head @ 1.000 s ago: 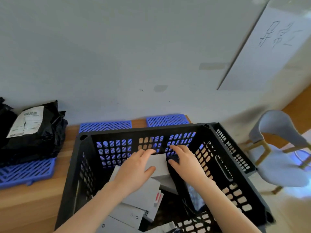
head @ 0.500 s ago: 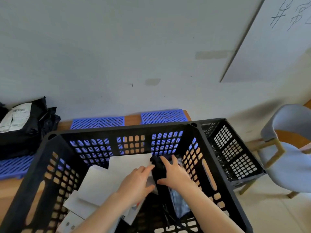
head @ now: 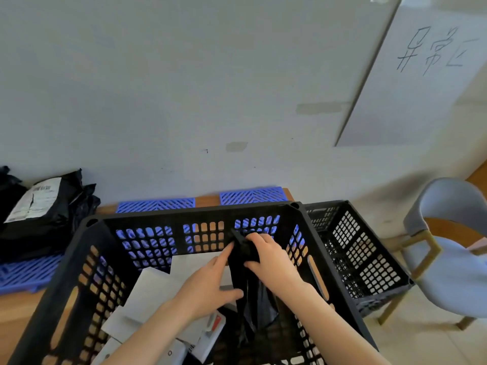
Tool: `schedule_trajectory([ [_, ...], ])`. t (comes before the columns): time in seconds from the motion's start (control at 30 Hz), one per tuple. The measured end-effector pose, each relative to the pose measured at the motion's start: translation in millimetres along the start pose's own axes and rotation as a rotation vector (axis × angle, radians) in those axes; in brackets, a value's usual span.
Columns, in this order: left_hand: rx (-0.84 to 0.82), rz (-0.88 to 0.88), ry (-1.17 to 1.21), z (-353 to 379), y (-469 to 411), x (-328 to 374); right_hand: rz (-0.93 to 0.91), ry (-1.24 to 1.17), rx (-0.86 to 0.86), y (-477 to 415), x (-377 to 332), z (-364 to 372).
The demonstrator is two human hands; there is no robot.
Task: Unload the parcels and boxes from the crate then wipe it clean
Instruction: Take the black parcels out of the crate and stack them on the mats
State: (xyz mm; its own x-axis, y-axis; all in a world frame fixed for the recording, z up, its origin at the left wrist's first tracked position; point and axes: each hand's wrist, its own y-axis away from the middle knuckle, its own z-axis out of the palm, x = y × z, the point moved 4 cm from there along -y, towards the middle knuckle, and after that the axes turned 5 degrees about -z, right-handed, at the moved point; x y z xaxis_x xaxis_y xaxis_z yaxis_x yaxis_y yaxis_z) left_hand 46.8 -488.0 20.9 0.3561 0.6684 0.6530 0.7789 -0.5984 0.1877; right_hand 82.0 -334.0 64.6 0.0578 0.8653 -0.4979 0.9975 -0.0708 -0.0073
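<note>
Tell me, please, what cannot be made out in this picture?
Head view only:
- Crate floor: covered by white boxes and the black parcel.
- Shipping label at left: print too small to read.
- Nearest boxes: cut off by the bottom edge.
- Black parcel's top: wrapped by the right hand.

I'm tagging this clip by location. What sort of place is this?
Likely a parcel sorting or mailroom corner: a black courier bag with a shipping label lies on the wooden bench, perforated black crates hold white boxes, and a handwritten sign hangs on the wall.
</note>
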Motion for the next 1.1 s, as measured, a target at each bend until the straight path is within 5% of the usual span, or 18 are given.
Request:
schedule_trajectory([
  [0.23, 0.234, 0.126, 0.208, -55.1, 36.0, 14.8, -0.049, -0.123, 0.274, 2.6, -63.0, -41.9],
  [0.47, 0.530, 0.180, 0.089, -127.1, 87.2, -7.9, -0.142, -0.230, 0.469, -14.7, -169.7, -46.4],
  [0.9, 0.772, 0.062, 0.310, -250.2, 172.2, -137.8, -0.371, -0.614, 0.326, -59.2, -323.4, 21.9],
  [1.1, 0.914, -0.055, 0.362, -285.3, 195.6, -173.3, -0.380, -0.418, 0.204, -79.5, -342.4, 64.0],
])
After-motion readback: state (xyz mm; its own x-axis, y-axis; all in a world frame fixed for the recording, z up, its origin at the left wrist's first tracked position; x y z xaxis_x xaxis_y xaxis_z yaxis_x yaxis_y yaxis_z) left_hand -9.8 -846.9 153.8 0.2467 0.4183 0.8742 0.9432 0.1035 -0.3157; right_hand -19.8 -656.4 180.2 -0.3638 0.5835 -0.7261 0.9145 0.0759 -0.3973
